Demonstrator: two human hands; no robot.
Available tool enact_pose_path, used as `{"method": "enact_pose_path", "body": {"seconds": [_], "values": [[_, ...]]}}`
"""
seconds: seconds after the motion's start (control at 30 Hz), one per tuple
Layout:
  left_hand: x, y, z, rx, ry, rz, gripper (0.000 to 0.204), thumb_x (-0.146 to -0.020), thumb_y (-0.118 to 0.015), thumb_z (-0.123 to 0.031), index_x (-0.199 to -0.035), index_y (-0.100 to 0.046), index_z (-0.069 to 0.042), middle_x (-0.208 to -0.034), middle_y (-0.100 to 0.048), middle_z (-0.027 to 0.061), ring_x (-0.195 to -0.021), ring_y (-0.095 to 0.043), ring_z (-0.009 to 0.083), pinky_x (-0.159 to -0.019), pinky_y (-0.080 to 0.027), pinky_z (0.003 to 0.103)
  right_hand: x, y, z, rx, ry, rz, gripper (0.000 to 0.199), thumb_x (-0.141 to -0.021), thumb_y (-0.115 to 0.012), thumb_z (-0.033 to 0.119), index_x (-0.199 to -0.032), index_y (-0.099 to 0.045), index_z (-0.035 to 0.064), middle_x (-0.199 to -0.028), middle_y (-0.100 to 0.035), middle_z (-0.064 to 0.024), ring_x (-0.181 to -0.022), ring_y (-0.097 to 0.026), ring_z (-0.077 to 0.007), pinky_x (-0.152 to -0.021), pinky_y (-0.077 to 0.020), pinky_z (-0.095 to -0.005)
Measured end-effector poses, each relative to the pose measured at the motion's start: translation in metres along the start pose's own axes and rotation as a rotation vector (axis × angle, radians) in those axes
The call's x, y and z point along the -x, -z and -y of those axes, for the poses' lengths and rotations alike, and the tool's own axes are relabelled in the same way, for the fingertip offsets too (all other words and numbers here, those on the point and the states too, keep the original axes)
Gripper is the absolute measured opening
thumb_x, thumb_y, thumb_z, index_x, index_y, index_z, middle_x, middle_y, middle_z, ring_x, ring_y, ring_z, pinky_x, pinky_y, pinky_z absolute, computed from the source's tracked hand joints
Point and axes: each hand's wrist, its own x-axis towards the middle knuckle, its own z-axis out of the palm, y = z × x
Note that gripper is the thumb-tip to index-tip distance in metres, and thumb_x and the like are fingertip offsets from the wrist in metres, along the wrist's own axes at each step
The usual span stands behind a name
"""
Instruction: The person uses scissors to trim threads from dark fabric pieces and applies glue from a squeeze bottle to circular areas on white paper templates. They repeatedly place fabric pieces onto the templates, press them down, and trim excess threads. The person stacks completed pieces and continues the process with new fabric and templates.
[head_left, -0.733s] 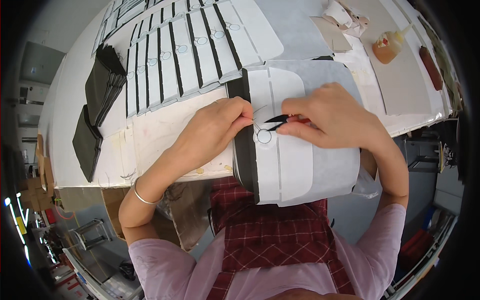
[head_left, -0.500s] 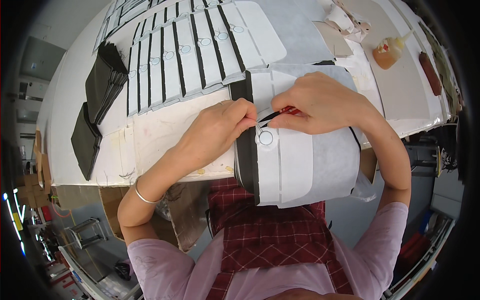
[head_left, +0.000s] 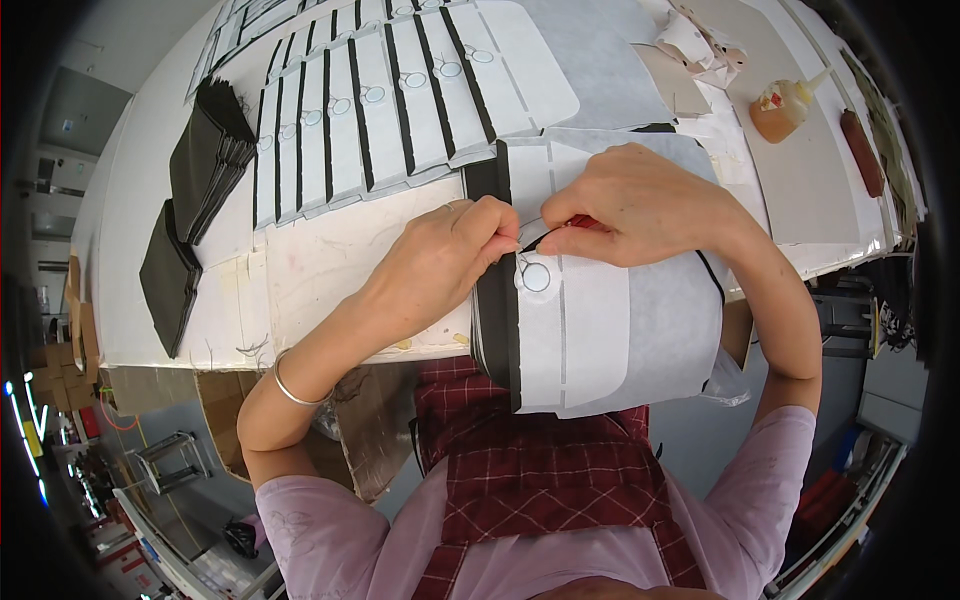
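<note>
A stack of soft white-and-grey panels (head_left: 590, 345) with black edge strips lies at the table's front edge, its near end hanging over. On its top panel sits a small round disc (head_left: 536, 277) with thin strands rising from it. My left hand (head_left: 450, 250) pinches the strands just above the disc. Close beside it, my right hand (head_left: 635, 210) is closed around a small red-handled tool (head_left: 582, 222). The tool's dark, slender tip points at the left fingertips. My right palm hides most of the tool, so its exact kind does not show.
Overlapping white panels (head_left: 345, 135) with black edges and similar discs spread across the table's far side. Folded black pieces (head_left: 205, 160) lie at the left. At the far right stand a bottle of amber liquid (head_left: 780, 112) and a dark red bar-shaped object (head_left: 861, 150).
The tool's jaws showed apart near the strands earlier; now they look closer together and more hidden by my right fingers. Both hands stay in nearly the same place.
</note>
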Motion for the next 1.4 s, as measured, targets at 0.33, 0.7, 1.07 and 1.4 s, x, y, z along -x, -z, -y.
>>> {"method": "enact_pose_path", "body": {"seconds": [0.33, 0.7, 1.07, 1.4], "values": [[0.000, -0.001, 0.003, 0.041, 0.050, 0.011, 0.012, -0.094, -0.066, -0.006, -0.098, -0.055, -0.002, -0.081, -0.060, 0.0094, -0.067, -0.059, 0.0234, -0.062, -0.048, 0.033, -0.006, 0.004, 0.007, -0.036, -0.056, 0.066, 0.044, -0.090, -0.064, 0.032, -0.060, -0.052, 0.0019, -0.052, -0.047, -0.0142, -0.054, -0.047, -0.0371, -0.056, -0.0369, -0.0457], [0.156, 0.119, -0.046, -0.069, 0.785, 0.266, 0.024, -0.084, -0.073, -0.007, -0.105, -0.065, -0.001, -0.091, -0.071, 0.0112, -0.082, -0.068, 0.0296, -0.070, -0.053, 0.037, 0.089, 0.017, -0.007, -0.241, -0.162, -0.439, 0.036, -0.085, -0.076, 0.029, -0.082, -0.054, 0.0014, -0.060, -0.039, -0.0103, -0.052, -0.036, -0.0211, -0.052, -0.0334, -0.0330], [0.126, 0.004, -0.062, 0.751, 0.794, 0.359, 0.030, -0.103, -0.057, -0.027, -0.112, -0.066, -0.001, -0.086, -0.074, 0.0106, -0.079, -0.074, 0.0173, -0.056, -0.052, 0.027, 0.161, -0.073, 0.032, -0.442, -0.697, -0.763, 0.045, -0.073, -0.089, 0.022, -0.075, -0.047, 0.0059, -0.061, -0.036, 0.0050, -0.058, -0.030, -0.0058, -0.051, -0.0258, -0.0242], [0.031, 0.026, -0.110, 0.791, 0.317, 0.301, 0.029, -0.105, -0.054, -0.015, -0.084, -0.061, 0.004, -0.070, -0.069, 0.0099, -0.062, -0.067, 0.0107, -0.054, -0.051, 0.022, 0.201, -0.012, 0.057, -0.149, -0.477, -1.209, 0.042, -0.076, -0.083, 0.005, -0.073, -0.041, 0.0087, -0.069, -0.033, 0.0070, -0.064, -0.030, -0.0031, -0.056, -0.0240, -0.0210]]}}
